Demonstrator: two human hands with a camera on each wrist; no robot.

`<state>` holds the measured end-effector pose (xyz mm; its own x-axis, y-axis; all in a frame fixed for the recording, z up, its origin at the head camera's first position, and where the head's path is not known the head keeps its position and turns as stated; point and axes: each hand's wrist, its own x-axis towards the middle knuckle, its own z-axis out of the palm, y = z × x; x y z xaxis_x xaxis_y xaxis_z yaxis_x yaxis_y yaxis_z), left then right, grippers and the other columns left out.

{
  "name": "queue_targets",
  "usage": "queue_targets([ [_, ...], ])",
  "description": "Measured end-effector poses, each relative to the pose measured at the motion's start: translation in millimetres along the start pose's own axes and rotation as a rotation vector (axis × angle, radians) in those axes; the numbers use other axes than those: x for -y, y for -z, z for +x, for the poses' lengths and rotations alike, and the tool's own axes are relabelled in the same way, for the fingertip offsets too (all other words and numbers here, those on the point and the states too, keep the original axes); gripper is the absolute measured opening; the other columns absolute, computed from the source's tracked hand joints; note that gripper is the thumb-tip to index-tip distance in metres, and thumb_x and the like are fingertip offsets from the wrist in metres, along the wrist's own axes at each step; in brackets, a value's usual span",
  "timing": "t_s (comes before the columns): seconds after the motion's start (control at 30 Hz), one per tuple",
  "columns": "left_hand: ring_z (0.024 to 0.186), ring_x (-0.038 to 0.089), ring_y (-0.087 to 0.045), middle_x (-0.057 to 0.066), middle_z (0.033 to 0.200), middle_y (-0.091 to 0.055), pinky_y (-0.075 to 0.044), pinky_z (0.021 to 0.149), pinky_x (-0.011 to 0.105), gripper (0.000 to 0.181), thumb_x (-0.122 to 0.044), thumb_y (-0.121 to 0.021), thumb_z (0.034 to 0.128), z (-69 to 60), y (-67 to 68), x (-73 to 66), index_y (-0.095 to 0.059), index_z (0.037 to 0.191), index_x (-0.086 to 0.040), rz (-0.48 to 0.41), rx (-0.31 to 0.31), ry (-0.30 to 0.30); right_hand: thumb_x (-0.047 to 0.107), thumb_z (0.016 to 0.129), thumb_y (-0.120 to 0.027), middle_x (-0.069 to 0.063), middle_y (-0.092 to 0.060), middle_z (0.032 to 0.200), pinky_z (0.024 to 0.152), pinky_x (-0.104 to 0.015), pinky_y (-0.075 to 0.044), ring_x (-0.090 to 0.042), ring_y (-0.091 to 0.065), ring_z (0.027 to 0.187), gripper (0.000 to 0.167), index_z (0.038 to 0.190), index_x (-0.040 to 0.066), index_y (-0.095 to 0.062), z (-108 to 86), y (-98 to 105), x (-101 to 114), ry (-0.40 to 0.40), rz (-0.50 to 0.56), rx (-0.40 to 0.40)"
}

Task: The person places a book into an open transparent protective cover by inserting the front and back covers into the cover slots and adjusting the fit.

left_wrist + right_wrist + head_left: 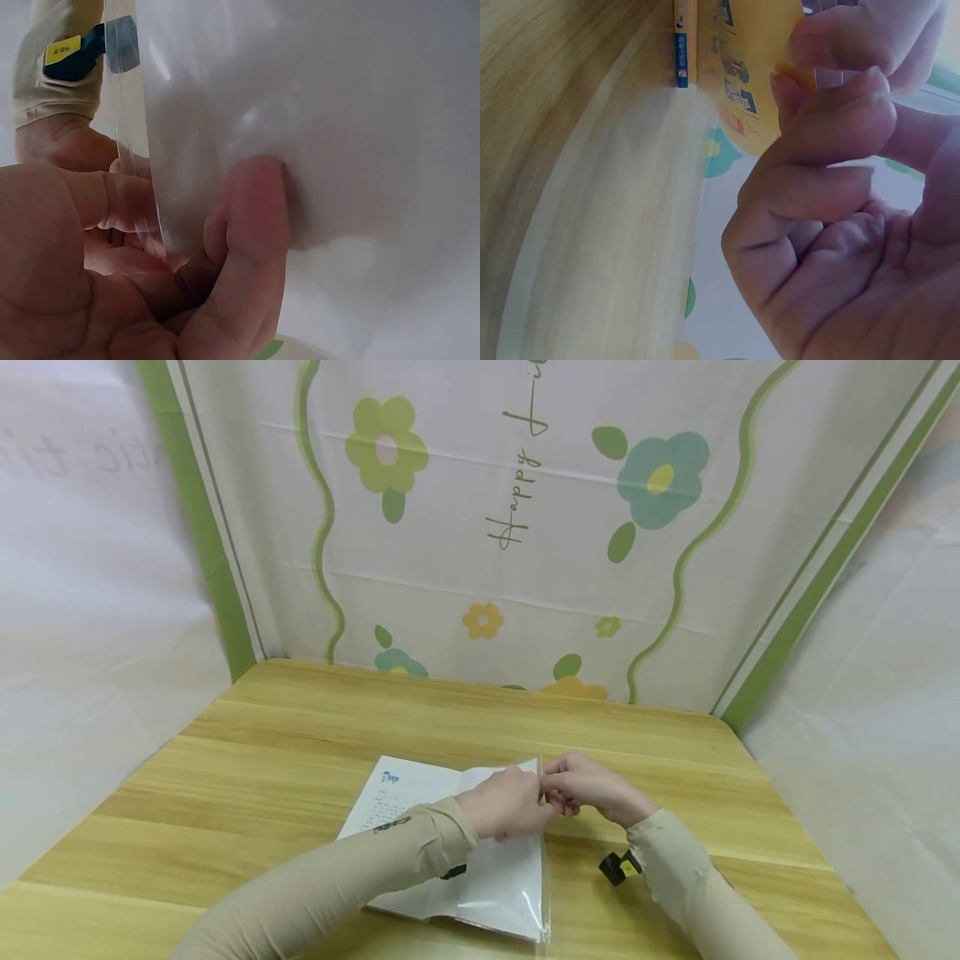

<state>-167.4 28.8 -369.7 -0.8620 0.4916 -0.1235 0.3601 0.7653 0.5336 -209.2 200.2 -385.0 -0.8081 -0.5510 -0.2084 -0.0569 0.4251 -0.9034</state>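
An open book [375, 814] with white pages lies on the table, and a clear plastic book cover [546, 902] shows along its right edge. My left hand [510, 803] reaches over the right side and grips the edge; in the left wrist view, its fingers rest against the glossy plastic. Beside it, my right hand [596, 789] pinches the upper right edge with bent fingers, close to the left fingertips. The right wrist view shows the book's orange outside [754, 45], raised in front of both hands. The exact pinch points are partly hidden.
The wooden table [187, 810] extends around the book. A flower-printed cloth [465, 527] hangs behind it, with pale cloth at both sides. A black device with a yellow label [621, 867] sits at the right wrist.
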Motion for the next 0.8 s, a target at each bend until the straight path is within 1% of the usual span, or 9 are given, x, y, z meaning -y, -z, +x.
queue_targets([
  [0.1, 0.032, 0.012, -0.045, -0.002, 0.045, -0.041, -0.036, 0.032, 0.021, 0.016, -0.02, -0.055, 0.0956, 1.4, 0.1, -0.3, -0.063, 0.088, -0.009, -0.019, 0.009, 0.012, 0.022, 0.101, -0.053, -0.003, -0.052, 0.055, 0.046, -0.022, -0.036, -0.011, -0.041, 0.048, 0.038, 0.071, 0.001, -0.06, -1.1, 2, 1, 0.0, 0.037, 0.008],
  [0.17, 0.032, 0.013, -0.046, -0.001, 0.046, -0.042, -0.037, 0.031, 0.021, 0.016, -0.017, -0.054, 0.0954, 1.8, 0.0, -0.5, -0.064, 0.105, -0.008, -0.033, 0.019, 0.017, 0.03, 0.103, -0.051, -0.003, -0.053, 0.056, 0.047, -0.022, -0.037, -0.01, -0.042, 0.048, 0.042, 0.077, 0.0, -0.065, -1.7, 4, 1, -0.01, 0.059, 0.006],
  [0.2, 0.032, 0.013, -0.046, 0.0, 0.047, -0.044, -0.037, 0.031, 0.021, 0.021, -0.016, -0.054, 0.0954, 1.8, 0.1, -0.7, -0.064, 0.113, -0.008, -0.038, 0.025, 0.018, 0.032, 0.104, -0.051, -0.002, -0.053, 0.056, 0.047, -0.022, -0.038, -0.01, -0.042, 0.048, 0.043, 0.08, 0.0, -0.066, -2.0, 4, 2, -0.014, 0.066, 0.005],
  [0.27, 0.033, 0.014, -0.047, 0.002, 0.05, -0.046, -0.037, 0.031, 0.021, 0.035, -0.015, -0.054, 0.0959, 1.5, 0.7, -1.0, -0.057, 0.13, -0.011, -0.049, 0.034, 0.022, 0.036, 0.104, -0.05, -0.003, -0.054, 0.056, 0.047, -0.023, -0.038, -0.01, -0.043, 0.048, 0.044, 0.085, 0.0, -0.068, -2.0, 5, 2, -0.021, 0.074, -0.001],
  [0.37, 0.034, 0.015, -0.048, 0.003, 0.051, -0.047, -0.037, 0.032, 0.021, 0.047, -0.013, -0.055, 0.0947, 0.5, 2.6, -1.4, -0.049, 0.141, -0.013, -0.052, 0.047, 0.031, 0.038, 0.103, -0.05, -0.003, -0.054, 0.057, 0.048, -0.023, -0.039, -0.01, -0.044, 0.048, 0.045, 0.086, 0.001, -0.069, -1.3, 5, 2, -0.023, 0.077, -0.004],
  [0.47, 0.036, 0.017, -0.05, 0.003, 0.053, -0.048, -0.039, 0.033, 0.022, 0.051, -0.012, -0.055, 0.0939, 0.3, 5.3, -1.4, -0.046, 0.144, -0.013, -0.054, 0.056, 0.026, 0.039, 0.103, -0.05, -0.003, -0.054, 0.057, 0.048, -0.023, -0.039, -0.01, -0.044, 0.048, 0.045, 0.087, 0.001, -0.068, -0.9, 5, 2, -0.021, 0.08, -0.005],
  [0.53, 0.037, 0.018, -0.053, 0.004, 0.056, -0.051, -0.042, 0.033, 0.023, 0.05, -0.011, -0.055, 0.0935, 0.7, 7.1, -1.2, -0.047, 0.143, -0.012, -0.058, 0.058, 0.013, 0.039, 0.103, -0.051, -0.003, -0.054, 0.057, 0.048, -0.022, -0.04, -0.01, -0.044, 0.048, 0.045, 0.088, 0.0, -0.068, -0.5, 5, 2, -0.019, 0.081, -0.005],
  [0.67, 0.038, 0.02, -0.058, 0.006, 0.061, -0.054, -0.05, 0.037, 0.028, 0.038, -0.011, -0.053, 0.0965, 2.4, 10.8, 0.1, -0.053, 0.135, -0.01, -0.057, 0.053, -0.03, 0.039, 0.102, -0.052, -0.003, -0.055, 0.058, 0.047, -0.022, -0.04, -0.01, -0.044, 0.048, 0.045, 0.088, -0.001, -0.068, -0.3, 4, 2, -0.021, 0.086, -0.013],
  [0.8, 0.038, 0.019, -0.059, 0.005, 0.06, -0.053, -0.052, 0.038, 0.029, 0.022, -0.014, -0.049, 0.1001, 2.8, 13.7, 0.5, -0.06, 0.119, -0.009, -0.037, 0.046, -0.078, 0.039, 0.102, -0.053, -0.003, -0.056, 0.059, 0.047, -0.022, -0.041, -0.01, -0.045, 0.048, 0.044, 0.087, 0.0, -0.069, -0.5, 4, 1, -0.031, 0.086, -0.021],
])
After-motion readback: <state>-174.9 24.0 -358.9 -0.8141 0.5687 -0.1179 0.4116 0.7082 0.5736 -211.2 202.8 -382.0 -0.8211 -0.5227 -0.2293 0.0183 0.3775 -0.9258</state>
